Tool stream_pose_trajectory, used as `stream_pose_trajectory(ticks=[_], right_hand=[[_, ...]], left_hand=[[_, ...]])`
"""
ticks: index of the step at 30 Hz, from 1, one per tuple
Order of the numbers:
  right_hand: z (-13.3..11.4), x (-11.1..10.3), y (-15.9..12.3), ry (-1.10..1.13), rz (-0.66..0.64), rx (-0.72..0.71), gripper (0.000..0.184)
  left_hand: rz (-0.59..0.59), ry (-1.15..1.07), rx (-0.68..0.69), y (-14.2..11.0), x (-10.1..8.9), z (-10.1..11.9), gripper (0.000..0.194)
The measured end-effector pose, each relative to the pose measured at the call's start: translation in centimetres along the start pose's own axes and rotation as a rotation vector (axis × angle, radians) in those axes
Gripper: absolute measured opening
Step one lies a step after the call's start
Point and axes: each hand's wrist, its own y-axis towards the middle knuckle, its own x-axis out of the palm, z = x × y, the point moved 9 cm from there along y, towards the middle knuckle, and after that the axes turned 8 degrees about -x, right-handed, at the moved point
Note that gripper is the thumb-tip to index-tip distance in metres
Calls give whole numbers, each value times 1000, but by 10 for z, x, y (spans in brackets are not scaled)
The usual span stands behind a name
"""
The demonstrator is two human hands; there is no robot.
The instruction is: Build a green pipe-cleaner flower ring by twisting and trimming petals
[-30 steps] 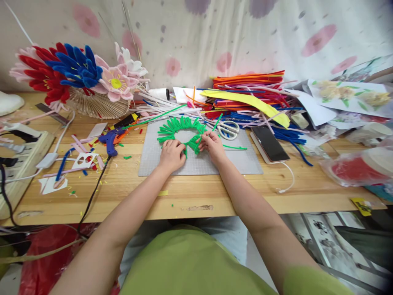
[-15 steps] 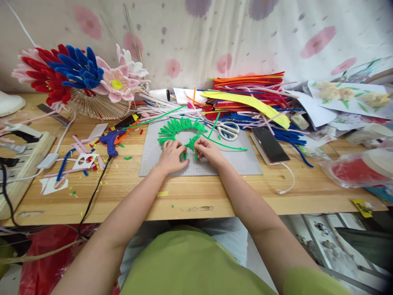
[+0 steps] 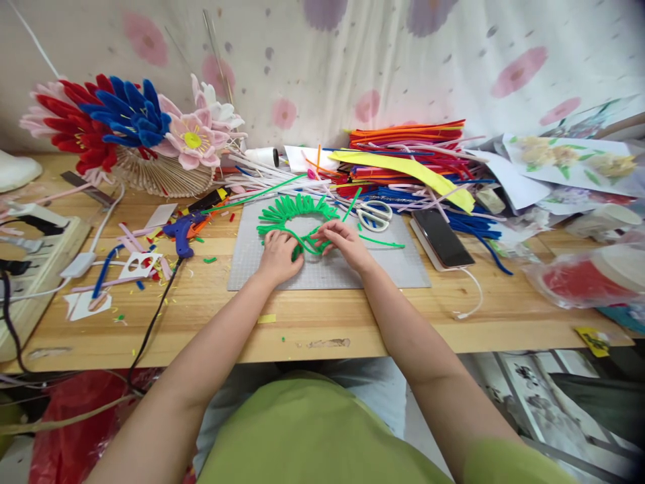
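Observation:
A ring of looped green pipe cleaners (image 3: 283, 214) lies on the grey cutting mat (image 3: 403, 269). My left hand (image 3: 281, 257) is closed on the ring's near left side, its fingers curled around the green loops. At the near right side is my right hand (image 3: 341, 243), fingers bent and a little apart, close by a green strand. Whether those fingertips pinch the strand is not clear. Another green pipe cleaner (image 3: 383, 243) runs out to the right across the mat. White-handled scissors (image 3: 374, 216) lie at the mat's back right.
A blue glue gun (image 3: 182, 232) lies left of the mat among scraps. Pipe-cleaner flowers (image 3: 134, 114) stand at the back left. Bundles of coloured pipe cleaners (image 3: 408, 138) are piled behind. A phone (image 3: 442, 236) sits to the right, and a power strip (image 3: 45, 275) far left.
My right hand's fingers have loosened from their pinch at the ring's near right side and spread slightly. A green strand now curves between the hands. My left hand has shifted slightly left.

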Motion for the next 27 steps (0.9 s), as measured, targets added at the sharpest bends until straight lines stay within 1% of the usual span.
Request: stream_pose_trajectory(ticks=[3, 5, 6, 7, 9, 11, 12, 15, 18, 20, 22, 24, 26, 27], right_hand=[[-4, -17, 2, -180, 119, -73, 11], [-9, -27, 2, -366, 162, -143, 11], [-10, -28, 2, -470, 139, -166, 14], [-10, -26, 2, -576, 86, -176, 17], [-6, -15, 1, -758, -71, -182, 19], [-3, -3, -2, -878, -199, -204, 19], [-3, 1, -4, -916, -233, -224, 18], [-4, 8, -5, -981, -252, -255, 15], [-2, 10, -5, -1010, -253, -257, 12], [-2, 10, -4, -1029, -235, -251, 12], [-1, 8, -4, -1040, -212, -240, 11], [-1, 8, -3, -1038, -193, -228, 10], [-1, 7, -3, -1024, -180, -220, 9], [-1, 7, -3, -1016, -173, -220, 9]], left_hand=[[-8, -4, 1, 0, 1, -1, 22], [-13, -20, 5, 0, 0, 0, 29], [-14, -28, 6, 0, 0, 0, 32], [-15, -34, 9, -1, 0, 1, 33], [-19, -38, 22, -1, 0, 5, 35], [-26, -33, 47, -1, 2, 10, 35], [-33, -28, 64, 0, 3, 13, 34], [-49, -13, 98, 2, 7, 19, 30], [-52, -18, 85, 4, 8, 20, 30], [-57, -65, 68, 4, 6, 20, 31], [-51, -144, 33, 5, 2, 18, 29], [-30, -231, -27, 7, -3, 13, 22], [0, -304, -105, 10, -8, 4, 16], [20, -330, -153, 11, -10, -1, 16]])
